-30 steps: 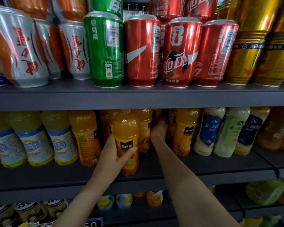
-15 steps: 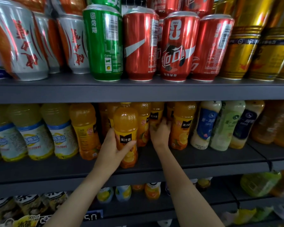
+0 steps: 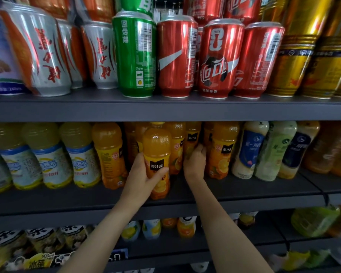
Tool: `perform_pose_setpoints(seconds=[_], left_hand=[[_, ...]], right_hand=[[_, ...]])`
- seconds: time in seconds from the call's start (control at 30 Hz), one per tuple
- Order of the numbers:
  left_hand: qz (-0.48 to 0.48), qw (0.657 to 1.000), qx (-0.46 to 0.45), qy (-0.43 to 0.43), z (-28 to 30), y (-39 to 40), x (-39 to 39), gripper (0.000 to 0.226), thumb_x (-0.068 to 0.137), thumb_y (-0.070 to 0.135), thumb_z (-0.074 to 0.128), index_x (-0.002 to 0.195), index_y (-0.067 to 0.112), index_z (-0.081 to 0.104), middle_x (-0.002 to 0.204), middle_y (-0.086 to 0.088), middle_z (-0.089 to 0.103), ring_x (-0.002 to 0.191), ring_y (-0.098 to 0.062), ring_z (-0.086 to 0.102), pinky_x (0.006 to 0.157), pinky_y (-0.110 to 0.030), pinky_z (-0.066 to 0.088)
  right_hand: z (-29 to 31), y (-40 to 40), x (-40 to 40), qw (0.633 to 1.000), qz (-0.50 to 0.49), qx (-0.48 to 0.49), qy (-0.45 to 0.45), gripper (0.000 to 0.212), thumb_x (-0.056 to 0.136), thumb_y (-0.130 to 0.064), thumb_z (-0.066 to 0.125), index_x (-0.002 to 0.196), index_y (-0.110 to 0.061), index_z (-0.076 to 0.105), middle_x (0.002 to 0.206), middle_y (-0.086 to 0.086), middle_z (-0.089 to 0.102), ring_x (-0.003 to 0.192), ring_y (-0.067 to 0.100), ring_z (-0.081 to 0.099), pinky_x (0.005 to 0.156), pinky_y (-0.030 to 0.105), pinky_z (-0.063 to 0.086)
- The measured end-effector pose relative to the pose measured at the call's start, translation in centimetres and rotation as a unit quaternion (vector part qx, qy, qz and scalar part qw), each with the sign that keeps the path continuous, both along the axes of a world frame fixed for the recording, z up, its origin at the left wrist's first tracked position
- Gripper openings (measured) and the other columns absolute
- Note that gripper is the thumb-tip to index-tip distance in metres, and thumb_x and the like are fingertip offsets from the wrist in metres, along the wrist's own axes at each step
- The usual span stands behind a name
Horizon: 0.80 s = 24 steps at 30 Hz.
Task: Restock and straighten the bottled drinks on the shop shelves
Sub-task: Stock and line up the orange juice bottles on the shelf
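A: While the left hand [image 3: 140, 177] wraps the front orange bottle [image 3: 157, 160], thumb across its black label, which step is this?

B: Straightening, I'd judge. That bottle stands at the front of the middle shelf [image 3: 244, 196], forward of its row. The right hand [image 3: 195, 164] reaches deeper; its fingers curl onto a rear orange bottle [image 3: 192, 140], though how firm that grip is I cannot tell.

A: And the next move?

B: Likely lining both bottles up, labels forward, kept upright.

A: What's around, left to right?

B: Pale yellow bottles [image 3: 47, 154], another orange one [image 3: 108, 154], the hands, then an orange bottle [image 3: 221, 152] just beside the right hand, and milky bottles [image 3: 248, 150]. Cans [image 3: 177, 56] crowd the shelf above.

A: Anything in the way?

B: The neighbours stand tight, so a careless wrist could tip one. The upper shelf leaves little headroom.
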<state>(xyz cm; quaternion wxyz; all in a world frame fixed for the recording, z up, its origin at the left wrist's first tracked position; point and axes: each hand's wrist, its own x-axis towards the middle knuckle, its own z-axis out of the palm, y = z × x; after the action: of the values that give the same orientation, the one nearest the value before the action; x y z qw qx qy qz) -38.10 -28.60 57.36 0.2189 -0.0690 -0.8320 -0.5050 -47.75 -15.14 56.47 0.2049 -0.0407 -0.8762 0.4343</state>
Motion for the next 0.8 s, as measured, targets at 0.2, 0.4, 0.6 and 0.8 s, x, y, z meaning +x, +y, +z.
perform_pose_setpoints(seconds=[0.2, 0.4, 0.6, 0.8], left_hand=[[0.002, 1.000, 0.002, 0.004, 0.1, 0.1, 0.1, 0.065, 0.070, 0.052, 0.056, 0.125, 0.022, 0.039, 0.121, 0.003, 0.054, 0.114, -0.008, 0.050, 0.093, -0.021, 0.038], [0.001, 1.000, 0.006, 0.010, 0.1, 0.1, 0.1, 0.057, 0.075, 0.046, 0.060, 0.122, 0.022, 0.040, 0.116, 0.004, 0.055, 0.110, -0.007, 0.051, 0.091, -0.021, 0.039], [0.005, 1.000, -0.004, 0.013, 0.2, 0.1, 0.1, 0.045, 0.081, 0.032, 0.065, 0.118, 0.024, 0.039, 0.114, 0.004, 0.054, 0.108, -0.007, 0.051, 0.083, -0.008, 0.036], [0.007, 1.000, -0.004, 0.014, 0.4, 0.1, 0.3, 0.041, 0.083, 0.031, 0.065, 0.114, 0.025, 0.039, 0.112, 0.006, 0.053, 0.104, -0.003, 0.048, 0.075, 0.003, 0.033]], right_hand=[[0.1, -0.1, 1.4, 0.993, 0.002, -0.070, 0.096, 0.049, 0.089, 0.003, 0.050, 0.135, 0.000, 0.037, 0.134, 0.016, 0.045, 0.126, 0.025, 0.044, 0.103, 0.027, 0.036], [1.0, -1.2, 2.0, 0.972, 0.201, -0.124, 0.002, 0.058, 0.082, -0.008, 0.066, 0.133, -0.006, 0.038, 0.126, 0.010, 0.055, 0.120, 0.021, 0.050, 0.097, 0.029, 0.042], [0.4, -1.2, 2.9, 0.991, 0.104, -0.082, 0.024, 0.060, 0.075, -0.022, 0.074, 0.123, -0.003, 0.043, 0.122, 0.014, 0.051, 0.116, 0.028, 0.048, 0.096, 0.038, 0.044], [0.3, 0.5, 4.4, 0.997, -0.070, -0.016, 0.042, 0.063, 0.074, -0.030, 0.076, 0.117, -0.001, 0.040, 0.121, 0.016, 0.045, 0.115, 0.032, 0.042, 0.093, 0.037, 0.039]])
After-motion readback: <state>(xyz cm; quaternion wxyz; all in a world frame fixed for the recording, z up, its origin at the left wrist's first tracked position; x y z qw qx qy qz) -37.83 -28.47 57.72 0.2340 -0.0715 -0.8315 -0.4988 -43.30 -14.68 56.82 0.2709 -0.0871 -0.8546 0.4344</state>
